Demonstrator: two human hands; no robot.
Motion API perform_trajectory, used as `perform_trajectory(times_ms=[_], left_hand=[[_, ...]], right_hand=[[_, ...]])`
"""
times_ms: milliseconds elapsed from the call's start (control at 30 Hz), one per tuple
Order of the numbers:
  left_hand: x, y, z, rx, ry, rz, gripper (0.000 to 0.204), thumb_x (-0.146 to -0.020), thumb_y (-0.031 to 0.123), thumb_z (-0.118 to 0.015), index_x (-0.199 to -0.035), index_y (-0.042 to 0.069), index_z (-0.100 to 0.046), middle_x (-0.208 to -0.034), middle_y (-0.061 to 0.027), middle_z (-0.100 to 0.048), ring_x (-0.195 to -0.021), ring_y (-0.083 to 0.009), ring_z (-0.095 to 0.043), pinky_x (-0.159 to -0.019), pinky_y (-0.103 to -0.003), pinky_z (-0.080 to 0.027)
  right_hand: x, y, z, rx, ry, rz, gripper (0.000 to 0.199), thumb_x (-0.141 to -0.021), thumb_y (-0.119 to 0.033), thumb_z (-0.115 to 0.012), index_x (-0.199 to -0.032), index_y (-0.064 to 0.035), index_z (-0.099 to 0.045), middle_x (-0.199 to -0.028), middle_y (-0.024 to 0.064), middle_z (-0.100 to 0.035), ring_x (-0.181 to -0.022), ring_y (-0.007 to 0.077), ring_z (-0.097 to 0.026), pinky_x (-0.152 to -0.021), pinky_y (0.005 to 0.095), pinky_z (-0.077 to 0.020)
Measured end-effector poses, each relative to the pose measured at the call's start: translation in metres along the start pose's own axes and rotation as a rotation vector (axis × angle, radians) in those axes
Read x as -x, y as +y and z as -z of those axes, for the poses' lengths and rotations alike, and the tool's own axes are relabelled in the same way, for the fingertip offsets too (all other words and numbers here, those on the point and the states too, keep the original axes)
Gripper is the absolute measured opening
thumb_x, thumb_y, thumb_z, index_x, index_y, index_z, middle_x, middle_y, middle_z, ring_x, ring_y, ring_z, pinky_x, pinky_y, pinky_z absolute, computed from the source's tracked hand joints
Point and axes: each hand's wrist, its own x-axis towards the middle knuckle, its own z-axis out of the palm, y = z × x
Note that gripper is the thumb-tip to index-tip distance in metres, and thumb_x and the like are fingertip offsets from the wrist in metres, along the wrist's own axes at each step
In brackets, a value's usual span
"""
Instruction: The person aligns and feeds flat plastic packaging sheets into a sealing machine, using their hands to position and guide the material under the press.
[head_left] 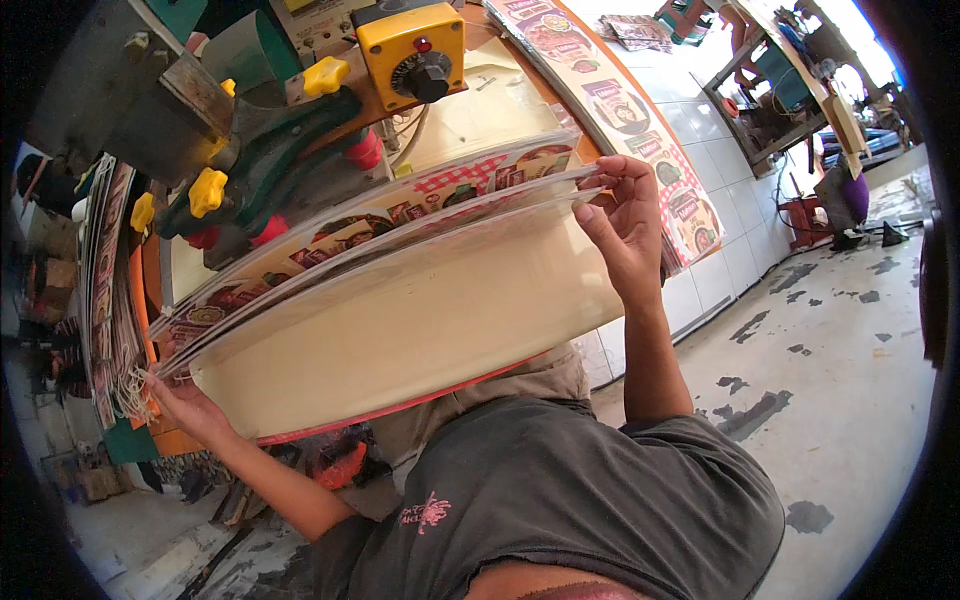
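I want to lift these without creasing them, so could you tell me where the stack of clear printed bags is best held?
Judging by its long, floppy shape, grip the stack of printed bags at both short ends, pinching from outside, as the left hand and right hand do.

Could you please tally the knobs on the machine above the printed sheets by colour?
Yellow lobed knobs: 3
Red knobs: 3
Black dial knob: 1
Total: 7
Both hands, left hand and right hand, pinch the printed sheets.
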Motion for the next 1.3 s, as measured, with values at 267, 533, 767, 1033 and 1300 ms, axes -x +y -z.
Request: perform_trajectory(times_ms=[267,533,767,1033,1300], left_hand=[[0.002,0.003,-0.007,-0.354,0.263,-0.202,0.043,-0.106,0.038,-0.062,-0.127,0.001,-0.062,-0.13,-0.0122,-0.063,-0.122,-0.022,-0.059,-0.103,-0.04,-0.052],[-0.001,0.0,-0.007,-0.384,0.246,-0.226,0.037,-0.106,0.036,-0.064,-0.118,0.001,-0.063,-0.118,-0.0094,-0.064,-0.11,-0.0191,-0.062,-0.099,-0.038,-0.058],[0.009,0.011,-0.014,-0.388,0.243,-0.265,0.034,-0.105,0.036,-0.065,-0.112,0.003,-0.063,-0.111,-0.0091,-0.064,-0.103,-0.0193,-0.064,-0.098,-0.038,-0.06],[0.008,0.009,-0.008,-0.078,0.087,-0.089,0.034,-0.106,0.036,-0.063,-0.12,0.005,-0.061,-0.121,-0.0112,-0.066,-0.111,-0.0223,-0.064,-0.097,-0.039,-0.055],[0.009,0.005,-0.005,0.143,-0.029,0.05,0.03,-0.11,0.043,-0.051,-0.111,0.013,-0.055,-0.128,-0.0158,-0.065,-0.115,-0.0288,-0.064,-0.098,-0.047,-0.054]], right_hand=[[0.0,-0.008,-0.004,0.113,0.005,0.063,0.053,-0.092,-0.007,-0.077,-0.138,-0.0012,-0.05,-0.127,0.0097,-0.056,-0.114,0.0163,-0.057,-0.097,0.0327,-0.0502],[0.002,-0.007,-0.004,0.169,0.014,0.095,0.052,-0.094,-0.006,-0.075,-0.139,-0.0007,-0.051,-0.129,0.01,-0.057,-0.117,0.0171,-0.058,-0.098,0.033,-0.0513],[-0.004,-0.013,-0.003,0.31,0.005,0.175,0.045,-0.092,-0.005,-0.073,-0.135,-0.0047,-0.062,-0.126,0.0102,-0.06,-0.114,0.0194,-0.062,-0.094,0.0331,-0.0554],[-0.003,-0.018,-0.006,0.419,-0.002,0.208,0.047,-0.091,-0.001,-0.071,-0.137,-0.0045,-0.063,-0.127,0.0121,-0.063,-0.11,0.0206,-0.065,-0.091,0.0334,-0.0554],[-0.005,-0.026,-0.007,0.516,-0.052,0.209,0.046,-0.089,-0.006,-0.073,-0.135,-0.0062,-0.063,-0.125,0.01,-0.063,-0.114,0.0217,-0.063,-0.095,0.0361,-0.0508]])
